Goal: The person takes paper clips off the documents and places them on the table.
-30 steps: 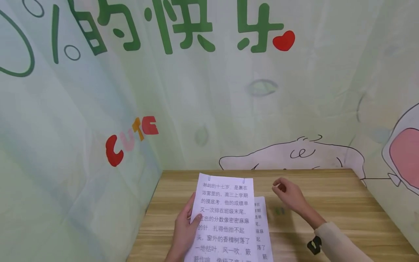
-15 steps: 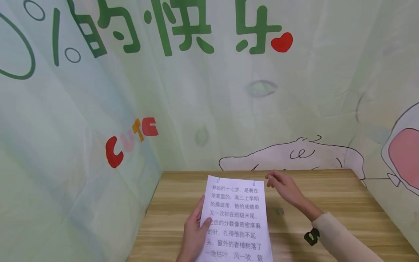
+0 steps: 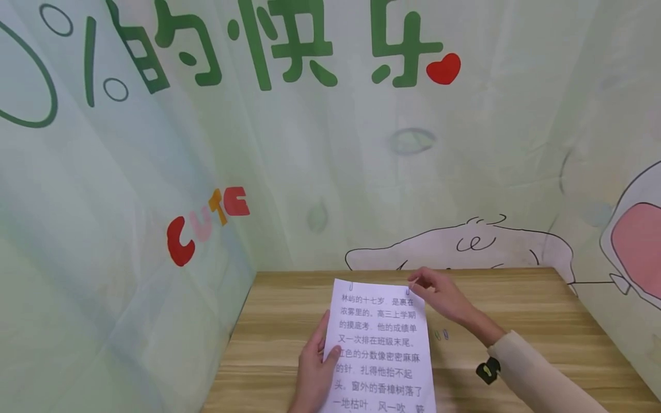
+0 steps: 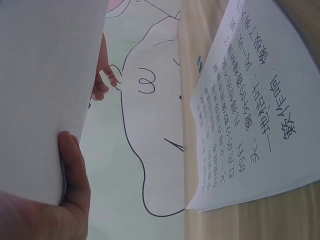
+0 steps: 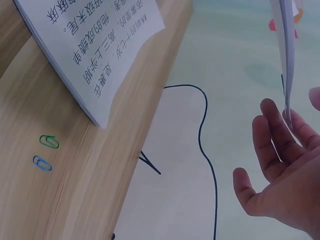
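My left hand [image 3: 316, 367] grips the left side of a sheaf of printed paper [image 3: 379, 350], thumb in front and fingers behind. The sheaf is raised, and two paper clips sit on its top edge, the left paper clip [image 3: 351, 285] and the right paper clip [image 3: 407, 290]. My right hand [image 3: 439, 292] is at the top right corner, beside the right clip. In the right wrist view its fingers [image 5: 270, 145] are loosely bent around the corner, with the thumb apart from the paper. A second printed stack [image 4: 250, 120] lies on the table underneath, hidden from the head view.
A green paper clip [image 5: 49, 141] and a blue paper clip [image 5: 42, 163] lie on the wooden table [image 3: 516, 321], right of the paper. A black object [image 3: 488, 370] shows by the right sleeve. A printed cloth backdrop [image 3: 320, 143] stands behind and on both sides.
My left hand has carried the sheaf to the right, covering the stack beneath in the head view. My right hand has come left and up to the sheaf's top right corner.
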### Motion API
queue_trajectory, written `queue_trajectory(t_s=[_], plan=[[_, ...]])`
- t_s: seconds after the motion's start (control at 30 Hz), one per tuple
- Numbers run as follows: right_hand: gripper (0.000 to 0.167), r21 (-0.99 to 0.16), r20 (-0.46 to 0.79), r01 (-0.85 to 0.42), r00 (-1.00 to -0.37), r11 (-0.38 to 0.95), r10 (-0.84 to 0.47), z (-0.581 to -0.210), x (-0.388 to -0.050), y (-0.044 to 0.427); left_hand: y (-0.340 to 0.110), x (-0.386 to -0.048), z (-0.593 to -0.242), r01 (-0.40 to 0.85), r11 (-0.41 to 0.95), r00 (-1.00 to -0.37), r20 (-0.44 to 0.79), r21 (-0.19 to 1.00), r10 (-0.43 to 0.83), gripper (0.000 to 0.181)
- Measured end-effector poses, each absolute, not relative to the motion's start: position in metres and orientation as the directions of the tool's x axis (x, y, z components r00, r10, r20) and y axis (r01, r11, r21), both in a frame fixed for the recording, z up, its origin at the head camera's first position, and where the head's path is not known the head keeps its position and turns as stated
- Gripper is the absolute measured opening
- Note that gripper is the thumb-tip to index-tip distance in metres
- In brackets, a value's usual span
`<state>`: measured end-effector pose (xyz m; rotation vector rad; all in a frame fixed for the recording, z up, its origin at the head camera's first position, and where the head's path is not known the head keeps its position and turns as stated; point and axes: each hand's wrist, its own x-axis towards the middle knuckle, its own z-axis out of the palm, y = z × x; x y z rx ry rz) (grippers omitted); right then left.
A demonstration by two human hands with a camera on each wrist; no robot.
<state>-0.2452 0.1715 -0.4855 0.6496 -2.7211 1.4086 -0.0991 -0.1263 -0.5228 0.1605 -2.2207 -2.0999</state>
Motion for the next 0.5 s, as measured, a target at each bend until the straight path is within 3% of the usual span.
queue_trajectory(t_s=[0.5], plan=[[0.015,-0.803,0.216,-0.403,-0.883,0.439,-0.417,-0.4914,-0.2469,0.1656,-0.1193,-0.0983,-0.5253,-0.017,0.039,-0.990,-0.012,0.999,-0.140,0.080]])
